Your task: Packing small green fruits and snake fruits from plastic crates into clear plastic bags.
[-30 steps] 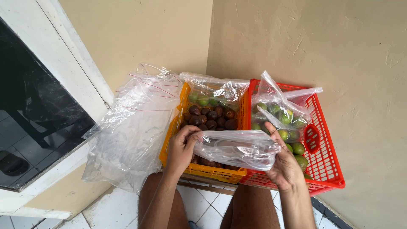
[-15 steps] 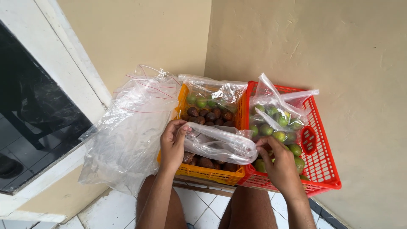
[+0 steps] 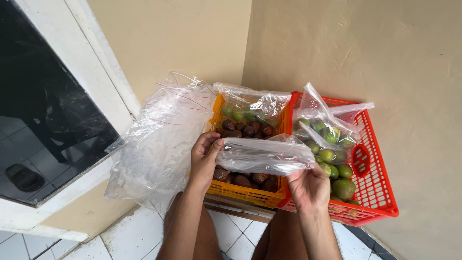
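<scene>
Bag: a clear plastic bag (image 3: 262, 155) lay stretched sideways between my hands, above the orange crate (image 3: 240, 191).
Left hand: my left hand (image 3: 204, 159) pinched one end, thumb and fingers closed on the film.
Right hand: my right hand (image 3: 308, 187) gripped the other end from below, fingers curled shut on it.
Around: brown fruit (image 3: 243, 130) in the orange crate, green fruit (image 3: 337, 168) in the red crate (image 3: 380, 192), loose plastic sheeting (image 3: 159, 144) at my left.
Risk: I judged the thin film could slip or tear if I pulled the ends unevenly.
</scene>
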